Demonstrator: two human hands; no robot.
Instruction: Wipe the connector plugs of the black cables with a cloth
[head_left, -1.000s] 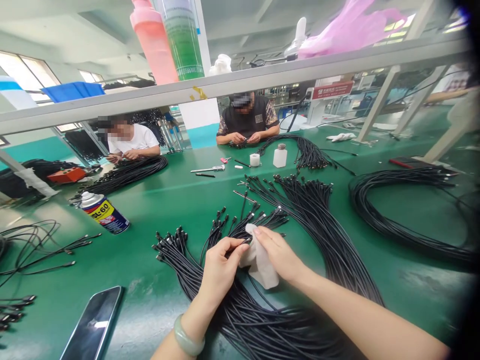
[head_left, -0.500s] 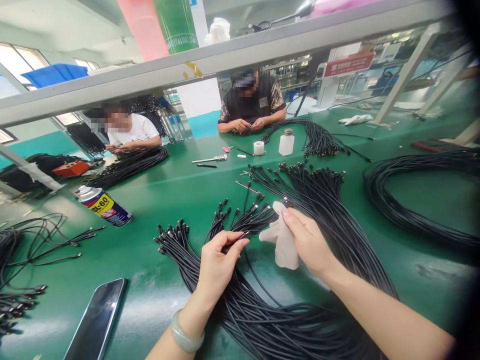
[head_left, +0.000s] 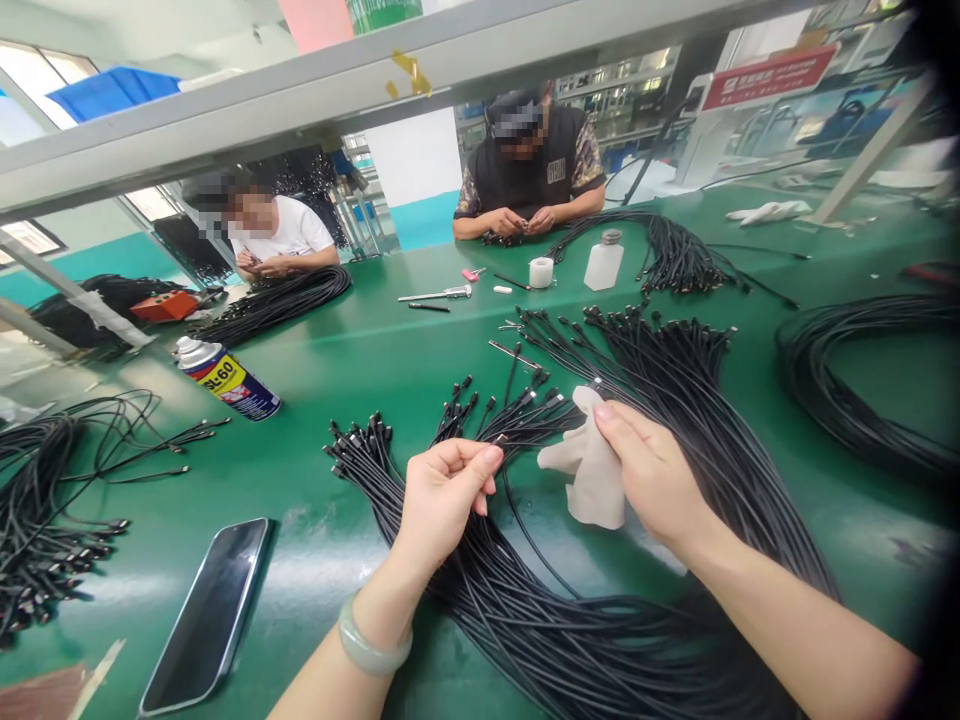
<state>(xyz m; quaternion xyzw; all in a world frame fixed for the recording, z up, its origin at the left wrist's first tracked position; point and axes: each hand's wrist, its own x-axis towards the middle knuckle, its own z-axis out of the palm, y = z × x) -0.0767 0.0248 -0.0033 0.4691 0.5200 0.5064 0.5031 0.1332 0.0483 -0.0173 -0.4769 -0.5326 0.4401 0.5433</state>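
Note:
My left hand point(head_left: 448, 495) is closed in a pinch on a black cable, whose small connector point(head_left: 502, 440) pokes out past the thumb and forefinger. My right hand point(head_left: 660, 465) grips a limp white cloth point(head_left: 596, 480) with finger-like folds, between thumb and fingers. The cloth hangs a little to the right of my left hand, apart from it. Under both hands a thick bundle of black cables point(head_left: 525, 610) curves toward the front right. Its connector ends point(head_left: 360, 445) fan out on the left, and another fan of cables point(head_left: 667, 380) lies behind my right hand.
A phone point(head_left: 206, 620) and a spray can point(head_left: 229, 378) are on the left. More cables point(head_left: 45, 500) lie at the left edge; a coil point(head_left: 855, 390) lies right. Behind are a caliper point(head_left: 435, 294), a tape roll point(head_left: 541, 273) and a bottle point(head_left: 604, 262). Two people sit opposite, under a shelf beam.
The view has shifted, with things across the table sitting higher. My left hand has turned so the connector shows more clearly at its fingertips. My right hand still grips the cloth.

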